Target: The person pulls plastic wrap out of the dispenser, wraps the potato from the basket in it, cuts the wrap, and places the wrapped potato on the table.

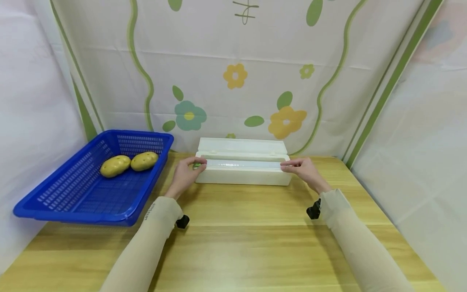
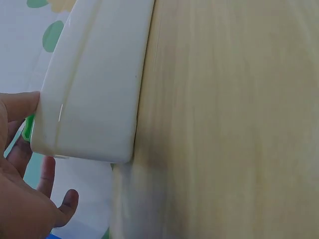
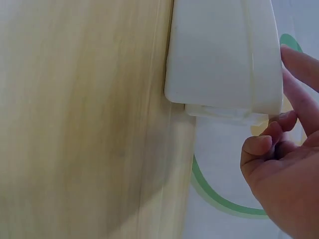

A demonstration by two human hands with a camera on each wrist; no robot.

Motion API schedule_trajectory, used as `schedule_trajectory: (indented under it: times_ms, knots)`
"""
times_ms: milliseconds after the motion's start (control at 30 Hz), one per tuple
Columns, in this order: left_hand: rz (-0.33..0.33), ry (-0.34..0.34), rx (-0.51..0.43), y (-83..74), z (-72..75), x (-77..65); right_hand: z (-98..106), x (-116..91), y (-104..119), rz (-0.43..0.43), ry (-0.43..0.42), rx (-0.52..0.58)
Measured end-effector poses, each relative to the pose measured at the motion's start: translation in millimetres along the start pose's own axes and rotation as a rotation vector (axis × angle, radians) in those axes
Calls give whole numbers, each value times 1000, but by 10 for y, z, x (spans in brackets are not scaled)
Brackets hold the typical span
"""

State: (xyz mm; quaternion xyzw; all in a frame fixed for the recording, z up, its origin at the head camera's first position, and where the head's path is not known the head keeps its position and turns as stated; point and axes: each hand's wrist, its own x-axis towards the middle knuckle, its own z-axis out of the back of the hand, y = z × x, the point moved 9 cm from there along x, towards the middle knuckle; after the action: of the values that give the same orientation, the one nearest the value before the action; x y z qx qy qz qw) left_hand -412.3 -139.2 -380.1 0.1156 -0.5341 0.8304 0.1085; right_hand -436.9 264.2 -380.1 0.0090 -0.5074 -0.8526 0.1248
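A white cling film dispenser box (image 1: 243, 177) stands at the back of the table, its lid (image 1: 242, 145) tipped up and back. Clear cling film (image 1: 240, 164) spans the top opening, catching the light. My left hand (image 1: 184, 173) pinches the film between thumb and forefinger at the left end. At the right end, my right hand (image 1: 305, 172) pinches it the same way. A small green part (image 2: 28, 127) shows beside the left fingers in the left wrist view. In the right wrist view, the lower fingers of the right hand (image 3: 286, 164) curl beside the box end.
To the left, a blue plastic basket (image 1: 141, 202) holds two potatoes, one (image 1: 115, 166) left of the other (image 1: 144, 161). A flower-patterned curtain (image 1: 219, 48) hangs close behind the box. Wood-grain table (image 1: 248, 251) extends in front, between the forearms.
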Motion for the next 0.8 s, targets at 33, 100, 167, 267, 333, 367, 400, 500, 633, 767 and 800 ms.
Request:
schedule_trajectory:
  times_ms: [33,100,167,267,333,367,400,500,633,767,800]
  knots:
    - [6,-2,1,0,5,3,-4,7,9,7,12,-14]
    - [11,2,7,-7,9,9,-13,18,24,12,31,-26]
    - [17,8,17,-7,6,19,-19,21,36,7,46,-26]
    - [29,11,25,-6,-3,42,-23,20,45,-6,62,-2]
    - [32,6,35,-11,-14,55,-22,24,42,-15,69,6]
    - [31,-1,47,-16,-16,64,-22,28,39,-19,69,4]
    - [30,-10,60,-26,-17,72,-17,33,35,-24,65,3]
    - [35,-46,104,-42,-13,82,-8,38,23,-34,45,-14]
    - [48,-84,137,-54,-3,93,5,41,11,-26,15,-32]
    - [55,-113,140,-51,6,91,4,31,-4,-19,0,-21]
    - [54,-120,138,-50,7,91,5,25,-6,-21,-5,-16]
